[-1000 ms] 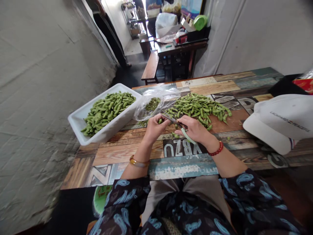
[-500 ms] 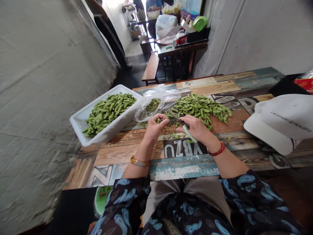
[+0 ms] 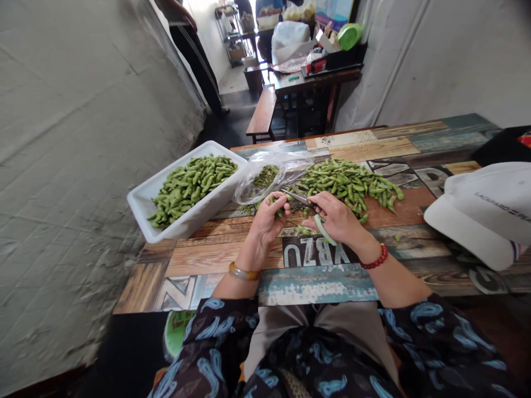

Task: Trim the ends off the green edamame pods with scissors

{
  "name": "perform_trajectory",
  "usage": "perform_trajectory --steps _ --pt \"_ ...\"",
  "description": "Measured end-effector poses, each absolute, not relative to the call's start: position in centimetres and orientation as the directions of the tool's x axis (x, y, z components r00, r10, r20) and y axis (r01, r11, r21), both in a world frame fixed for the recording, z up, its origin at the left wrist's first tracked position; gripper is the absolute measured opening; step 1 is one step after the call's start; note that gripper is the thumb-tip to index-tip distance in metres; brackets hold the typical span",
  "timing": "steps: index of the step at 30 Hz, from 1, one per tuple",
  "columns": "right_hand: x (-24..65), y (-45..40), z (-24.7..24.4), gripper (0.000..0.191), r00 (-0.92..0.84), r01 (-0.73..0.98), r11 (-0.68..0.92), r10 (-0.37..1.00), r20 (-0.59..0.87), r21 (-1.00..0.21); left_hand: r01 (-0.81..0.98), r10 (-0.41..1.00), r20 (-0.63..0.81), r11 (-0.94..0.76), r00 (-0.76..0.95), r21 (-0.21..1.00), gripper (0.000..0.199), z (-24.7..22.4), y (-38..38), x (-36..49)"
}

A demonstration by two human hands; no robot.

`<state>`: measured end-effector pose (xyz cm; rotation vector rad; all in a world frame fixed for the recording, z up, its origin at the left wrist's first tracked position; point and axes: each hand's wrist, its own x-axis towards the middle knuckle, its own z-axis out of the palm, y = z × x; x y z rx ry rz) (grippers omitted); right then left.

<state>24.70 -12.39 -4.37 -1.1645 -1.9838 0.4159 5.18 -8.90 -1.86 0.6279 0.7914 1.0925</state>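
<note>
My left hand [image 3: 269, 220] is closed around a green edamame pod [image 3: 279, 205], partly hidden by the fingers. In my right hand [image 3: 334, 218] is a pair of scissors [image 3: 324, 229] with pale green handles. The scissor blades point left, their tips close to the pod. Beyond my right hand spreads a loose pile of edamame pods [image 3: 344, 179] on the table. A clear plastic bag [image 3: 244, 188] with small green trimmings [image 3: 265, 176] inside lies past my left hand. To the left, a white plastic tub [image 3: 194, 218] holds many more pods.
The patterned wood table [image 3: 219, 257] runs across in front of me. A white cap [image 3: 477, 210] lies at its right. Beyond stand a bench [image 3: 262, 110] and a dark table [image 3: 319, 80] with bags and boxes. A person in dark trousers [image 3: 197, 66] stands by the left wall.
The scissor blades have opened and now reach toward my left hand. My left hand has turned, so more of the pod shows. The whole view has shifted slightly.
</note>
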Motion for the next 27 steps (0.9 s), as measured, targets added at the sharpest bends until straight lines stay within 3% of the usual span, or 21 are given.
perform_trajectory --steps 16,27 --pt "24.29 -12.79 -3.80 0.048 -0.308 0.588 0.566 0.817 0.487 -0.578 -0.536 0.936 -0.185 0.326 0.300 0.779 0.042 -2.50 -9.49 5.78" --pt "24.52 -12.65 -4.11 0.032 -0.314 0.589 0.583 0.803 0.506 -0.560 -0.475 0.952 -0.113 0.242 0.285 0.846 0.038 -2.12 -9.53 5.82"
